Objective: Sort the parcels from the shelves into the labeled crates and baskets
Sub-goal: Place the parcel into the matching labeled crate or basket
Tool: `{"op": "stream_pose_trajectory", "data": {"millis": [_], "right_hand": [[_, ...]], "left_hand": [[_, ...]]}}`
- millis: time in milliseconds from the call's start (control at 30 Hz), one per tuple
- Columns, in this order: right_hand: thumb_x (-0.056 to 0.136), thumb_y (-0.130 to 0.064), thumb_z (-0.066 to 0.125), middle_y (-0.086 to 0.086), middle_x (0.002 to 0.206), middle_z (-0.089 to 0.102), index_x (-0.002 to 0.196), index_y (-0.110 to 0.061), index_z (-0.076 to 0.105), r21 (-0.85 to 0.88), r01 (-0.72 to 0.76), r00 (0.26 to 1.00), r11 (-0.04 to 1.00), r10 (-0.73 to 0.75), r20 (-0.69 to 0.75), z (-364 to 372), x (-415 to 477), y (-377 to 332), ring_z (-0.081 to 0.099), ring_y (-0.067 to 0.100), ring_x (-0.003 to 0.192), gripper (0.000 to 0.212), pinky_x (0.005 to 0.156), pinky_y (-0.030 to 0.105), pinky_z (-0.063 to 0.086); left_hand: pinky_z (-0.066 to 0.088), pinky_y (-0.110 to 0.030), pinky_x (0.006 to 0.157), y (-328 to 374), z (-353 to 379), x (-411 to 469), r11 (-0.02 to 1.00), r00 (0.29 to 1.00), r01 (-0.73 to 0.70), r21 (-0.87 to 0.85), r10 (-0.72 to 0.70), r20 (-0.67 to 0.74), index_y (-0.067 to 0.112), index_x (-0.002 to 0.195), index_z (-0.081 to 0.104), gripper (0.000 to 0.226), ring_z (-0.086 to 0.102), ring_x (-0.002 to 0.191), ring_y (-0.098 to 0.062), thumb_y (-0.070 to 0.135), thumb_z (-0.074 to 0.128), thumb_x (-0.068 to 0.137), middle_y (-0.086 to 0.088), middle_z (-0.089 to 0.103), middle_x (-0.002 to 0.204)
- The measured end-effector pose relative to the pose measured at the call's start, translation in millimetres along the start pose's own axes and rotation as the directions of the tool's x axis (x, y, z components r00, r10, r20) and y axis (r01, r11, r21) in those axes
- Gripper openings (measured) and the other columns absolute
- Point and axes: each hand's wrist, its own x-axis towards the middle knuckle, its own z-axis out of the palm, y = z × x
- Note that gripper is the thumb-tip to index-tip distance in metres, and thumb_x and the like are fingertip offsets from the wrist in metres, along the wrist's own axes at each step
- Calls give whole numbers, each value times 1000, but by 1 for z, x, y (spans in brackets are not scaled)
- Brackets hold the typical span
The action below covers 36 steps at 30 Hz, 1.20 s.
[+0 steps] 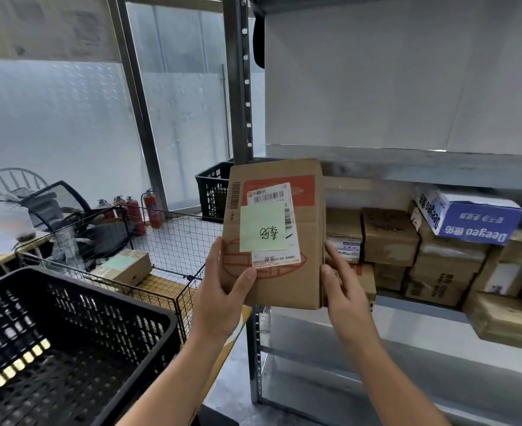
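Parcel: a brown cardboard box (276,232) with a pale green handwritten note, held upright in front of the metal shelf (407,167), long axis vertical.
Grip: left hand (222,290) and right hand (344,290) both clasped its lower edges, thumbs on the face.
Direction: the black plastic crate (69,342) and wire mesh basket (149,265) lay down-left.
Nearer hand: left, judging by position.

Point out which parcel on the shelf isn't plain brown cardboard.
The blue and white box printed "Deeyeo", lying upside down on top of the stack at the shelf's right. The other parcels around it are brown cardboard.
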Motion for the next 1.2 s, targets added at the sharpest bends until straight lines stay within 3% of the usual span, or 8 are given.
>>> {"op": "stream_pose_trajectory", "data": {"millis": [133, 267, 367, 567, 733, 900, 1067, 1200], "right_hand": [[76, -88, 53, -28, 156, 34, 128, -85, 21, -44, 62, 988, 997, -56, 142, 13, -5, -15, 36, 9, 145, 62, 113, 48, 39], [94, -43, 67, -47, 132, 36, 128, -86, 9, -95, 39, 984, 995, -21, 176, 18, 3, -15, 45, 0, 129, 80, 114, 52, 41], [95, -37, 67, -51, 124, 35, 137, -79, 7, -76, 19, 980, 997, -3, 198, 22, 7, -13, 47, 6, 131, 84, 113, 47, 44], [90, -31, 75, -47, 116, 40, 144, -65, 17, 7, 57, 987, 998, -57, 151, 42, 19, -19, 50, -9, 109, 87, 100, 32, 50], [89, -27, 76, -23, 134, 53, 143, -63, 26, 122, 60, 985, 991, -79, 152, 61, 34, -23, 57, 9, 123, 82, 102, 42, 54], [91, -25, 74, -1, 141, 54, 150, -50, 30, 209, 35, 986, 977, -67, 151, 84, 53, -23, 59, 16, 122, 77, 100, 45, 55], [92, -23, 74, 1, 138, 57, 152, -41, 35, 239, -8, 979, 971, -41, 199, 114, 81, -15, 61, 18, 121, 74, 100, 48, 55], [94, -21, 72, -2, 139, 55, 152, -41, 34, 254, -33, 969, 967, -31, 244, 141, 111, -7, 59, 14, 120, 72, 99, 40, 56]], "left_hand": [[52, -36, 97, -2, -5, -4, 993, 997, -55, 102, 61, -53, 43, 149, 26, 77, 56, 118, -1, 56, 63, 83, 17, 56, 134], [52, -44, 99, -5, -12, -7, 986, 993, -90, 143, 100, -62, 49, 149, 22, 77, 53, 124, -6, 57, 62, 83, 16, 52, 139], [51, -44, 100, -5, -18, -10, 980, 990, -108, 167, 122, -71, 56, 145, 21, 75, 54, 125, -6, 50, 64, 85, 13, 54, 139], [49, -42, 103, -2, -32, -10, 962, 981, -145, 232, 170, -90, 58, 145, 17, 75, 51, 128, -7, 46, 64, 87, 11, 51, 142], [46, -42, 105, 3, -53, 3, 945, 978, -164, 283, 194, -81, 48, 149, 21, 75, 47, 128, -6, 34, 67, 91, 13, 47, 143], [48, -49, 103, 4, -75, 17, 955, 978, -157, 252, 185, -92, 54, 146, 25, 69, 51, 129, -10, 47, 60, 87, 13, 49, 143], [41, -52, 108, -2, -99, 34, 942, 968, -131, 310, 189, -164, 72, 135, 20, 59, 43, 135, -10, 68, 50, 83, 15, 42, 150], [38, -41, 108, -5, -121, 53, 930, 962, -80, 359, 167, -216, 70, 135, 22, 54, 43, 132, -5, 65, 50, 89, 16, 40, 150]]}}
